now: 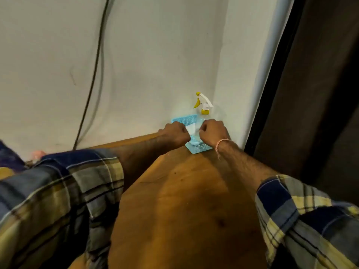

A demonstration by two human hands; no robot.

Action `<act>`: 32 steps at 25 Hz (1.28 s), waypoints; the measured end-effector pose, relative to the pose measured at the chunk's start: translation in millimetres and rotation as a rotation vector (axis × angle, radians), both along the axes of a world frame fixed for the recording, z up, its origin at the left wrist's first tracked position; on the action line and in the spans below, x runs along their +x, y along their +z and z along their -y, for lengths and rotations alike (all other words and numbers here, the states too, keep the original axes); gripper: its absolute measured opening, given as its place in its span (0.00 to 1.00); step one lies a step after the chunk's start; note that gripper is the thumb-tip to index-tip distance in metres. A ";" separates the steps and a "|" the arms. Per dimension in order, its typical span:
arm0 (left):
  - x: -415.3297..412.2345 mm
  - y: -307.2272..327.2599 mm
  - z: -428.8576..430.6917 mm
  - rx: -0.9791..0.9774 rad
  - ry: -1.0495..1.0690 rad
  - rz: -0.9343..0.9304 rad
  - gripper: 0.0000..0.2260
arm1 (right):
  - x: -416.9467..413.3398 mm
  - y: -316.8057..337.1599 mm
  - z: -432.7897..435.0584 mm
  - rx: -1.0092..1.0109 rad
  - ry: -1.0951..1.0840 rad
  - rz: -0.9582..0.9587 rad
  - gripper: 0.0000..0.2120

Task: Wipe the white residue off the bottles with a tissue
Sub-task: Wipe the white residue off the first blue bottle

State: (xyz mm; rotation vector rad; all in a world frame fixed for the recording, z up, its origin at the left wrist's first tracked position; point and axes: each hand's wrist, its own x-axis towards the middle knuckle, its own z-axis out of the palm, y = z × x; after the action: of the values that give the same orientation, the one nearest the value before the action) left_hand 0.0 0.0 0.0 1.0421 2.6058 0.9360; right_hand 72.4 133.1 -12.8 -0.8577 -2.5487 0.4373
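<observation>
- Left hand [175, 133]: fingers curled, knuckles up, pinching the left edge of the tissue [191, 129]; fingertips hidden.
- Just right of that hand: tissue, white, held up between both hands above the basket [202, 149]; not pressed against anything, as far as can be judged.
- Beyond the gap between the hands: bottle [204, 105], upright at the basket's far right corner; inside the basket or just behind it, cannot tell.
- Right hand [212, 131]: also curled, seemingly pinching the tissue's right edge, just in front of the bottle's body; touching the bottle or not, cannot tell.
- Progress, as a judgement: early. Tissue in hand and apparently being readied; wiping seemingly not begun, so all of it is left to do.
- Only one bottle plainly in view; something clear and rounded below the hands inside the basket, too blurred to name.
- Look of the bottle: clear body, barely visible against the pale wall; yellow collar and trigger, white spray head; residue too small to make out.
</observation>
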 end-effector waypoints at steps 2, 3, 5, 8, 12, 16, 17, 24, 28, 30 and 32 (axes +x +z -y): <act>-15.2 -7.0 -23.4 -0.109 0.005 -0.094 0.10 | -14.6 -5.1 -20.0 -0.036 -0.025 0.140 0.15; -23.5 -12.6 -35.4 -0.166 -0.004 -0.129 0.11 | -21.0 -8.7 -29.1 -0.045 -0.032 0.196 0.17; -32.5 -20.4 -52.6 -0.261 -0.032 -0.171 0.15 | -32.1 -15.3 -35.9 -0.056 -0.048 0.287 0.20; -39.8 -33.7 -63.6 -0.309 -0.072 -0.197 0.15 | -47.5 -25.9 -40.3 -0.022 -0.068 0.378 0.24; -38.7 -47.3 -63.3 -0.153 -0.056 -0.231 0.11 | -61.4 -31.2 -43.4 -0.083 -0.101 0.400 0.25; -38.2 -50.0 -41.3 0.080 0.065 -0.183 0.10 | -55.3 -24.1 -42.0 -0.128 -0.117 0.293 0.25; -36.3 -49.6 -33.8 0.131 0.088 -0.157 0.10 | -52.0 -19.8 -40.7 -0.153 -0.114 0.246 0.26; -3.0 -28.3 28.1 0.468 0.199 0.493 0.12 | -1.2 32.9 2.0 -0.380 0.041 -0.199 0.04; 29.4 -19.3 74.7 0.625 0.189 1.039 0.24 | 24.8 45.1 55.2 -0.809 0.142 -0.440 0.08; 42.4 -21.0 101.4 0.772 0.137 1.181 0.24 | 38.4 43.9 91.1 -0.956 0.190 -0.480 0.09; 53.1 -26.9 126.0 0.871 0.118 1.186 0.19 | 51.4 34.8 123.0 -1.065 0.208 -0.473 0.07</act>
State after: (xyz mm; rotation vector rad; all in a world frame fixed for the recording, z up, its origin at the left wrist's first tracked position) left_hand 53.1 -126.0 -26.9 0.1994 1.2561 1.9760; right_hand 123.8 10.1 22.0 -0.6540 -1.8530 1.8909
